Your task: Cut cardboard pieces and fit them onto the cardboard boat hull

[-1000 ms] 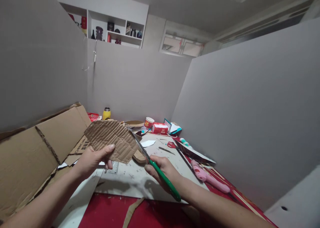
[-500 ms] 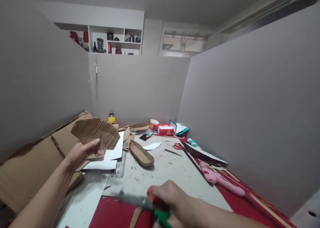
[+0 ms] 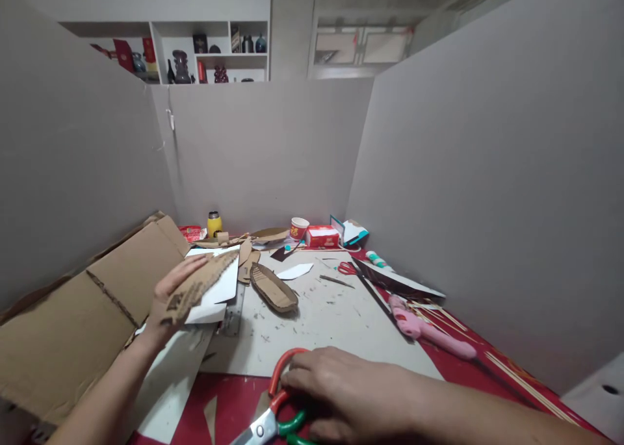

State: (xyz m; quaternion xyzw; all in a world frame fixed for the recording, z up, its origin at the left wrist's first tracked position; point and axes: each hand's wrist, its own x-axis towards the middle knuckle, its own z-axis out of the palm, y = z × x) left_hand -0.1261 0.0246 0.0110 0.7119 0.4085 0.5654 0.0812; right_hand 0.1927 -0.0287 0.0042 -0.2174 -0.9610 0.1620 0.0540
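My left hand [image 3: 166, 299] grips a piece of corrugated cardboard [image 3: 207, 281], tilted nearly edge-on, above white paper at the left. My right hand [image 3: 348, 383] is closed around the red and green handles of large scissors [image 3: 264, 425] at the near edge. Their blades point to the lower left, cut off by the frame. A boat-shaped cardboard tray [image 3: 273, 289] sits on the grey board [image 3: 331, 331] between and beyond my hands. A cardboard scrap [image 3: 210, 419] lies on the red cloth beside the scissors.
Large cardboard sheets [image 3: 63, 328] lean at the left. A pink glue gun [image 3: 414, 328] and red-handled scissors [image 3: 347, 269] lie at the right. Along the back stand a yellow bottle [image 3: 214, 225], a paper cup [image 3: 299, 228] and a red tissue pack [image 3: 322, 236]. Grey partitions [image 3: 258, 159] enclose the table.
My left hand has turned the cardboard from face-on to nearly edge-on. The scissors have come down and left toward the near edge with my right hand. The view has tilted slightly down.
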